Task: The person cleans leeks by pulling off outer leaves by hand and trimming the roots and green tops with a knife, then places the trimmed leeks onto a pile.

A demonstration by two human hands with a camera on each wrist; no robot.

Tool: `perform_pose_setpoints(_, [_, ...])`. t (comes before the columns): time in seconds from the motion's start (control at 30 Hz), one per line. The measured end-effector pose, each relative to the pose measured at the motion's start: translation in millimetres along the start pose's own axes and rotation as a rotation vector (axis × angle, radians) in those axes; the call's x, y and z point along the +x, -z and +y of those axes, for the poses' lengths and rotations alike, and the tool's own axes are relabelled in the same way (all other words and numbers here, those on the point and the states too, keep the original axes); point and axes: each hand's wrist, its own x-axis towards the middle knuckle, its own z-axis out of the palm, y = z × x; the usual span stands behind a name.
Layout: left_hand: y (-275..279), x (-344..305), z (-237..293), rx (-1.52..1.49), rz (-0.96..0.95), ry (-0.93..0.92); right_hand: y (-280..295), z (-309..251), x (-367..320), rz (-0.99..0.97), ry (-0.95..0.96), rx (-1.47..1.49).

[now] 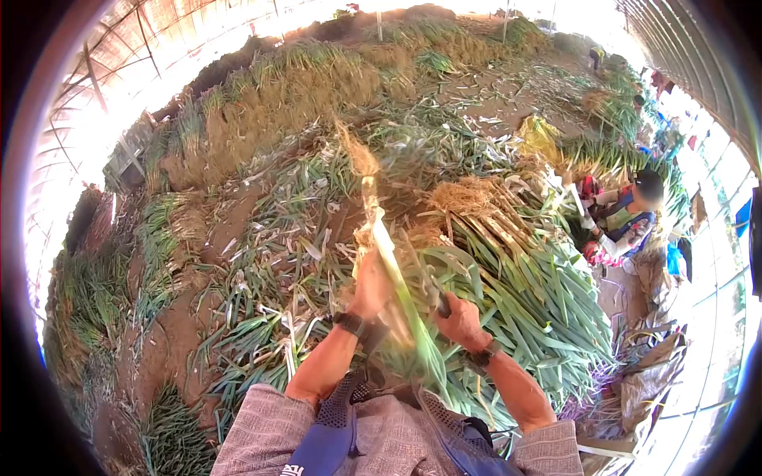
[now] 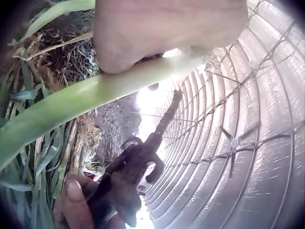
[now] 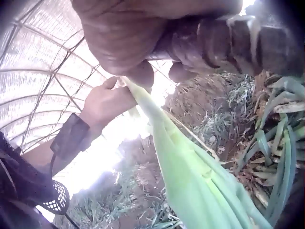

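- A single leek (image 1: 406,301) was in front of your chest, slanted, its brown roots (image 1: 361,159) up and away from you, its green leaves trailing down toward your lap.
- Your left hand (image 1: 373,287) grasped it by the pale shank, fingers wrapped round the stalk.
- It looked light for its length, fairly stiff along the shank and limp at the leaves, so the leafy end would probably sag or swing. The smooth skin was likely slippery if damp, and the leaves easily creased or torn. The firm shank, where you had it, seemed the best place to take hold.
- Your right hand (image 1: 464,324) clenched the handle of a dark hooked tool (image 2: 126,179) just beside the leek; you could not tell whether they touched.
- To your right lay a heap of leeks (image 1: 548,301), roots pointing away from you.
- Beyond the heap was another person (image 1: 631,226), near a yellow sack (image 1: 537,135).
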Motion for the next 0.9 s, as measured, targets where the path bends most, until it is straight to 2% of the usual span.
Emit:
perform_pose_setpoints(0.03, [4,4,-4,0.145,0.084,-0.022,2,-1,2,-0.015,0.047,0.022])
perform_pose_setpoints(0.13, [-12,-9,4,0.096,0.038,-0.022,11,-6,9,-0.099,0.059,0.0])
perform_pose_setpoints(0.17, [-26,-14,8,0.054,0.148,0.011,16,-9,12,-0.097,0.058,-0.002])
perform_pose_setpoints(0.27, [-25,-18,11,0.015,0.115,-0.01,30,-20,21,-0.153,0.036,-0.06])
perform_pose_setpoints(0.33, [-35,-24,19,0.052,0.121,-0.032,38,-23,27,-0.126,0.105,0.008])
perform_pose_setpoints(0.4, [-31,-26,24,0.02,0.01,0.012,40,-21,30,-0.112,0.124,0.003])
perform_pose_setpoints(0.47, [-31,-28,27,0.049,0.018,0.019,40,-23,36,-0.092,0.142,0.005])
perform_pose_setpoints(0.53, [-31,-31,24,-0.049,-0.005,0.029,42,-27,42,-0.247,0.046,-0.105])
perform_pose_setpoints(0.57, [-31,-30,21,-0.049,-0.008,0.028,42,-25,43,-0.244,0.048,-0.105])
perform_pose_setpoints(0.63, [-24,-26,14,0.126,0.125,0.031,41,-25,45,-0.216,0.04,-0.106])
perform_pose_setpoints(0.67, [-19,-22,11,0.127,0.127,0.027,40,-25,45,-0.216,0.043,-0.104])
perform_pose_setpoints(0.73, [-21,-24,9,0.11,0.106,0.133,46,-35,39,-0.238,0.076,-0.019])
perform_pose_setpoints(0.77, [-23,-25,7,0.132,0.052,0.138,46,-34,40,-0.237,0.075,-0.022])
perform_pose_setpoints(0.83, [-25,-27,5,0.087,0.055,0.11,46,-34,45,-0.279,-0.032,-0.146])
perform_pose_setpoints(0.9, [-25,-24,5,0.045,0.058,0.079,52,-41,43,-0.249,-0.037,-0.127])
